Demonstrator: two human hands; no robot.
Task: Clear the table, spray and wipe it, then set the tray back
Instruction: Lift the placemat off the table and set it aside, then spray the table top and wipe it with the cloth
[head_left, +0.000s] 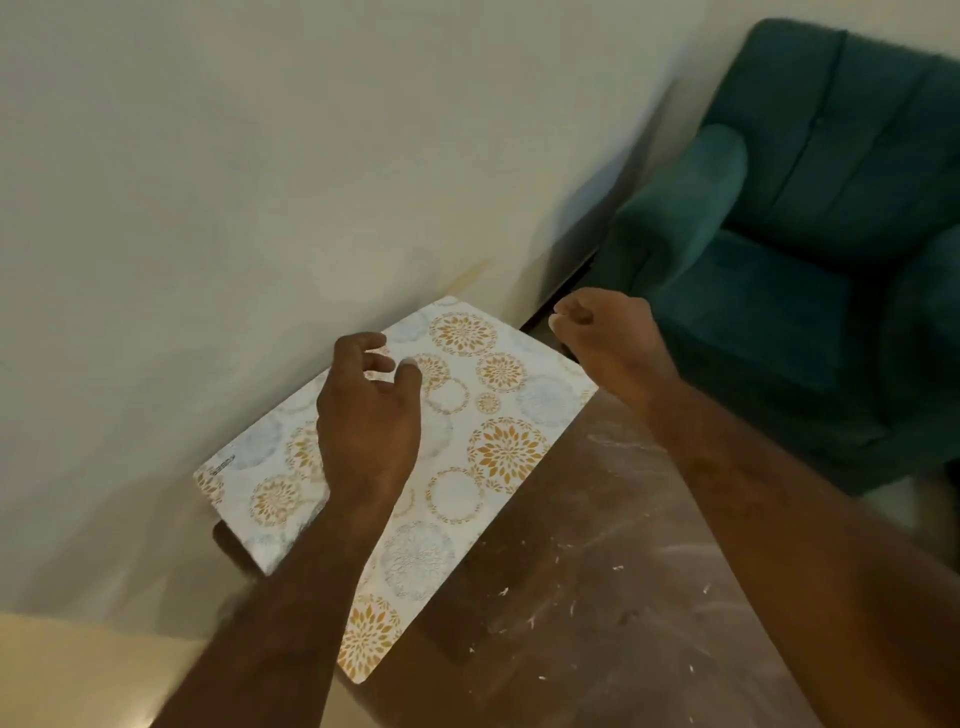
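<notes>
A flat white tray (483, 441) with orange and grey flower circles lies on the brown table (597, 597), along the wall side, its corners reaching past the table edge. My left hand (369, 415) hovers over the tray's middle, fingers curled and apart, holding nothing. My right hand (608, 338) hangs past the tray's far right corner, fingers curled in loosely, with nothing visible in it. The table top shows pale streaks and small white flecks.
A plain cream wall (260, 182) runs along the table's left side. A dark green armchair (805, 234) stands at the right, close to the table's far corner. Pale floor (62, 665) shows at the lower left.
</notes>
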